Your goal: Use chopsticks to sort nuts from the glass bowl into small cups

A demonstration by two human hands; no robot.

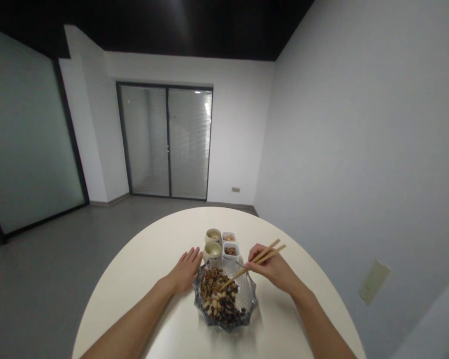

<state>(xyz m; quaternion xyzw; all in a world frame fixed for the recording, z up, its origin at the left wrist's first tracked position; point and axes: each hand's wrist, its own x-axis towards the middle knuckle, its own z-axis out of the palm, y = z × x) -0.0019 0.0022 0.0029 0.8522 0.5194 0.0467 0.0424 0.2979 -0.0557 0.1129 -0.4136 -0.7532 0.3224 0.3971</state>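
Well, your right hand (271,269) is closed around a pair of wooden chopsticks (264,258), low and right of centre in the frame, with their tips reaching into the tan and dark snack pieces (219,299) heaped in the scalloped glass bowl (248,291); you cannot tell from this view whether the tips are pinched together on a piece. Your left hand (185,271) lies open and palm down just beside the bowl's upper left rim, fingers apart, holding nothing. The main risk is a smooth piece slipping from uneven chopstick pressure and landing on the round white table (284,319). The ridged rim could also catch the sticks, while a sideways move of your left hand could tip the near cream cup (212,250), which sits close by, or the far cream cup (213,235) behind it. Counted up, you have two hands, one pair of chopsticks, one bowl, two cups and two small dishes, the far white square dish (229,238) and the near white square dish (231,251), both holding food
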